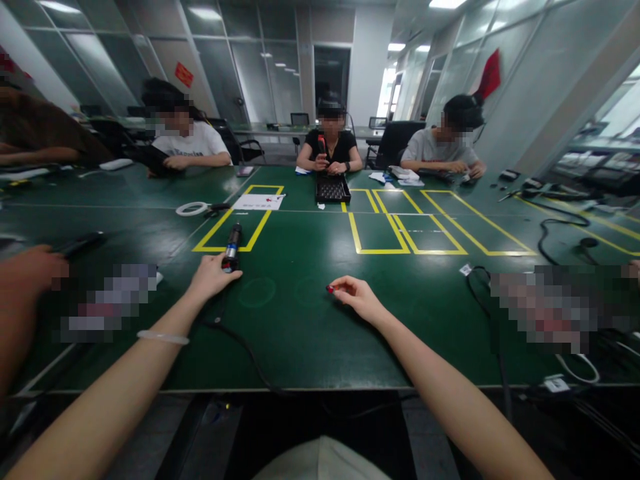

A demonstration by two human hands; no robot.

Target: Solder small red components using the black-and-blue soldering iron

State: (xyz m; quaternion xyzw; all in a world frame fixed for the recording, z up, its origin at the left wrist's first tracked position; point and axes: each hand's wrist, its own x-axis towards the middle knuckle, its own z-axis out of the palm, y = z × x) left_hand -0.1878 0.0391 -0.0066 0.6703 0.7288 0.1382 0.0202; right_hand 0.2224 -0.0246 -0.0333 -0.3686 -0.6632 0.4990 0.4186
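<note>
My left hand [213, 275] is closed around the rear end of an electric screwdriver [232, 245], a slim tool with a black front, a silver-and-blue band and some red at the back. It points away from me over the green table, and a black cord [245, 347] runs from near it toward the front edge. To the right, my right hand [361, 300] pinches a small red-and-black piece [331, 289] between thumb and fingers, just above or on the tabletop. Its kind is too small to make out.
Yellow tape outlines [383, 252] mark the green table [310, 353]. Beyond lie a white sheet [257, 202], a coiled white cable [193, 209] and a black tray [333, 189] before a seated person. Black cables [545, 233] sprawl at right. Another person's hand [37, 270] reaches in at left.
</note>
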